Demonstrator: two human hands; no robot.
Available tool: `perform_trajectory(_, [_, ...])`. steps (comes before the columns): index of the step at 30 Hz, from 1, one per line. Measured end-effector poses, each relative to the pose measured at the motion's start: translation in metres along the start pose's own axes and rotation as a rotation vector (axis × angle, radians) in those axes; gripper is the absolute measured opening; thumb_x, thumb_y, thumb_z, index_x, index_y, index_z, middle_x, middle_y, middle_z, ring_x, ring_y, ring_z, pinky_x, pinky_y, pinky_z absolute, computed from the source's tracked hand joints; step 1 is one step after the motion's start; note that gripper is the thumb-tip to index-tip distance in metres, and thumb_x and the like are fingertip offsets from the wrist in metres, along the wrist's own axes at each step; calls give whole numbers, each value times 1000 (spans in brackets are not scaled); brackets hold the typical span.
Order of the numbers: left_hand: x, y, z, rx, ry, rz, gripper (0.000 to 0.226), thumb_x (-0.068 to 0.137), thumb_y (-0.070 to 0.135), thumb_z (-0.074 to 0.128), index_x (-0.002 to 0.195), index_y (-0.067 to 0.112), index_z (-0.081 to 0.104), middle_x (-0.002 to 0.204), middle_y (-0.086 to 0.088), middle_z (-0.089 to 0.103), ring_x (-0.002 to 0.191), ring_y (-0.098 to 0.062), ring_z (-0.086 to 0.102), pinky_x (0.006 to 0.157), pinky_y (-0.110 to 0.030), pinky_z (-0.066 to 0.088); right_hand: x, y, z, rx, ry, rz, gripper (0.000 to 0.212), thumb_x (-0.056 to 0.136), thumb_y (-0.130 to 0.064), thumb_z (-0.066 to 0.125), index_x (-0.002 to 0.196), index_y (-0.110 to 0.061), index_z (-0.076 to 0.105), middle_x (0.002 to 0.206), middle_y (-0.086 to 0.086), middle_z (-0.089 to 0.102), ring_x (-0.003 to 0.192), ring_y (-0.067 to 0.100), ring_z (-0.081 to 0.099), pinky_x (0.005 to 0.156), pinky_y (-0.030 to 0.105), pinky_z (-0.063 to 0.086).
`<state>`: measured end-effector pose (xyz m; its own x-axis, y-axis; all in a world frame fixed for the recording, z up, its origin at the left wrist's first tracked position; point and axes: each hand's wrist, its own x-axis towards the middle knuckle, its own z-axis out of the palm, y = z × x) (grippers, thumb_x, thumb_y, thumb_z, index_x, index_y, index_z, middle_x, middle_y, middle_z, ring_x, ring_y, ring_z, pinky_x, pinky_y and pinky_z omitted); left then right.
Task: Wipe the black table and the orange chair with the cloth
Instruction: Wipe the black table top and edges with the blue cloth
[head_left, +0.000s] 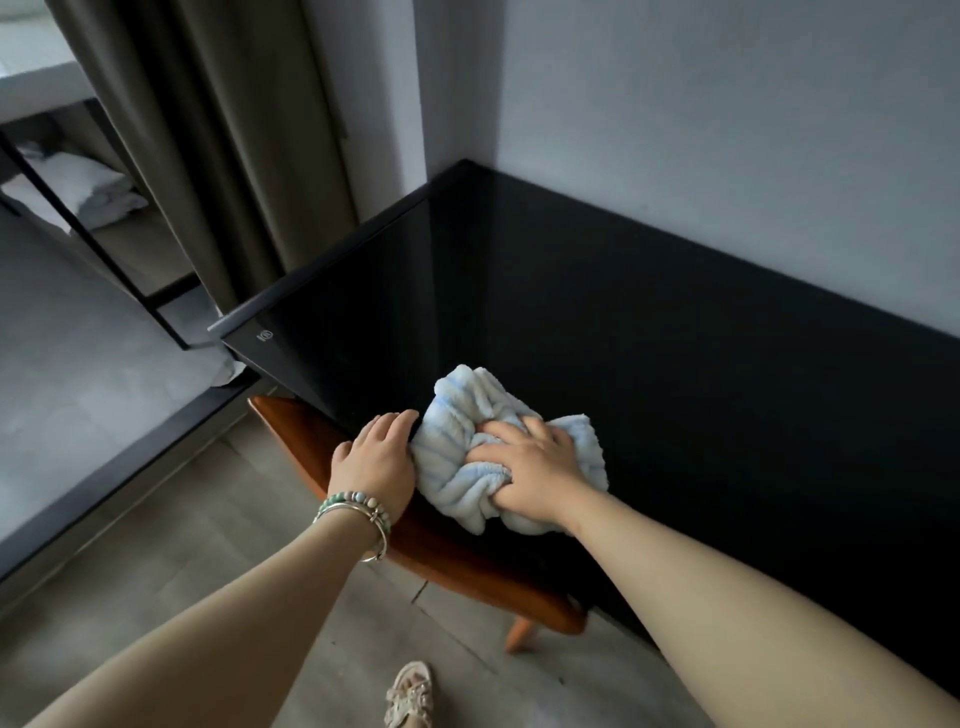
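A bunched pale blue and white striped cloth (462, 431) lies on the glossy black table (649, 332), near its front edge. My right hand (535, 467) grips the cloth from above, fingers curled into its folds. My left hand (376, 457), with beaded bracelets on the wrist, rests on the table's front edge just left of the cloth, fingertips on the black surface. The orange chair (467, 566) is tucked under the table below both hands; only its seat edge and one leg show.
White walls (727, 130) border the table at the back and at the left corner. A brown curtain (208, 156) hangs left of the table. A black-framed bed (78, 364) stands to the left. My sandalled foot (410, 696) is on the wooden floor.
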<state>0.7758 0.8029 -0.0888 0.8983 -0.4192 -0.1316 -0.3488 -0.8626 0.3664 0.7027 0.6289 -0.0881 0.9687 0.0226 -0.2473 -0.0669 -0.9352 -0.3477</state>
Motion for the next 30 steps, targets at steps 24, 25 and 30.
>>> perform_trajectory(24, [-173, 158, 69, 182, -87, 202, 46, 100, 26, 30, 145, 31, 24, 153, 8, 24, 145, -16, 11, 119, -43, 3, -321, 64, 61, -209, 144, 286, 26, 53, -43, 81, 70, -36, 62, 102, -13, 54, 91, 23, 59, 65, 40, 49])
perform_trajectory(25, [-175, 157, 69, 194, -93, 215, 46, 100, 26, 31, 145, 31, 24, 153, 7, 23, 145, -17, 11, 119, -42, 2, -326, 59, 64, -241, 109, 315, 35, 42, -46, 85, 67, -35, 63, 95, -11, 57, 84, 23, 60, 62, 40, 50])
perform_trajectory(30, [-184, 151, 67, 239, -91, 271, 46, 99, 23, 34, 144, 31, 26, 154, 4, 21, 146, -19, 8, 119, -39, 0, -352, 51, 89, -398, -233, 327, 35, 95, -32, 44, 124, -18, 57, 140, 3, 39, 131, 31, 26, 106, 52, 17])
